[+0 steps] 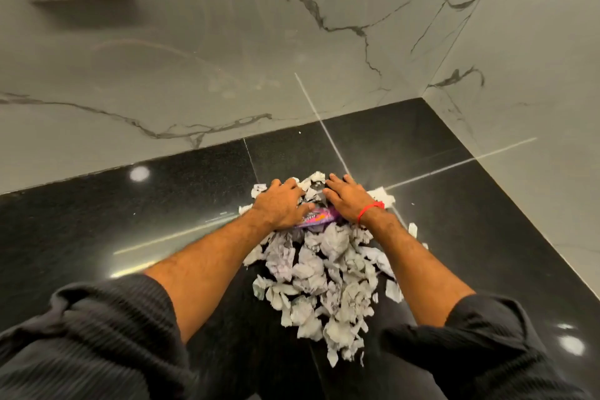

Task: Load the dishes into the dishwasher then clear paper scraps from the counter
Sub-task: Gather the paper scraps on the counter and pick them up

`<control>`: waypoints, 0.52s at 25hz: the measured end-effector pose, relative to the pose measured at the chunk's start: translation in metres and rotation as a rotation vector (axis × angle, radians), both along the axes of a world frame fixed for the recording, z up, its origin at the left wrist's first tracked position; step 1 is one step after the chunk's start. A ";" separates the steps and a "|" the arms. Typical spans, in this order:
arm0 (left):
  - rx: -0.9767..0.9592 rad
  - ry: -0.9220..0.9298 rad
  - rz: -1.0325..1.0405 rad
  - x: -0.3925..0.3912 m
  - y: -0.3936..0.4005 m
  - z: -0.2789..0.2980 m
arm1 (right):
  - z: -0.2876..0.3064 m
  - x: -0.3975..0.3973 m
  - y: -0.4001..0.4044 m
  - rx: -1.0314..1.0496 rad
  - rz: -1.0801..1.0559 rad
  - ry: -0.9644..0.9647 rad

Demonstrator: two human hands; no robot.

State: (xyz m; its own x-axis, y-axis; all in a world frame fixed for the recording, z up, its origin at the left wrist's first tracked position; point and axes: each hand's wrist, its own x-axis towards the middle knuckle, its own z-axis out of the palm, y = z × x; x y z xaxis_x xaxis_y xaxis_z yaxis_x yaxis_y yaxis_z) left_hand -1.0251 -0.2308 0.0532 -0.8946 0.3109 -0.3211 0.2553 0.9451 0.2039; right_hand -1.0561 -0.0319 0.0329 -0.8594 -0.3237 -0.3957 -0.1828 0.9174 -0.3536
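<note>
The single head-worn view looks steeply down and forward, close over the black counter [454,191] toward the marble wall corner [425,97].

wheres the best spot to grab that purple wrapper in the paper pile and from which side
Pinch the purple wrapper at its exposed middle strip, coming from above in the gap between the left hand and right hand. It lies flat among the paper scraps, with both ends hidden under the hands, so only that middle band is free; a thumb-and-finger pinch probably suits it.
</note>
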 end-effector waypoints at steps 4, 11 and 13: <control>0.044 0.001 -0.134 0.028 -0.030 0.004 | 0.033 0.050 0.011 -0.214 -0.140 0.192; 0.410 0.107 0.309 0.159 -0.091 -0.023 | 0.001 0.150 0.094 -0.195 -0.445 0.237; 0.376 0.009 0.284 0.196 -0.075 -0.033 | -0.011 0.179 0.075 -0.232 -0.415 0.209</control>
State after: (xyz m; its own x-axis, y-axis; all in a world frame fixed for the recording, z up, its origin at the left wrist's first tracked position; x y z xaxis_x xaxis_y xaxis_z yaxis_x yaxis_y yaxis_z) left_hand -0.8293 -0.3055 0.0198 -0.9633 0.1470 -0.2244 0.0011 0.8387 0.5446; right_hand -0.8775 0.0427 0.0218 -0.9871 0.0027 -0.1602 0.0917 0.8291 -0.5516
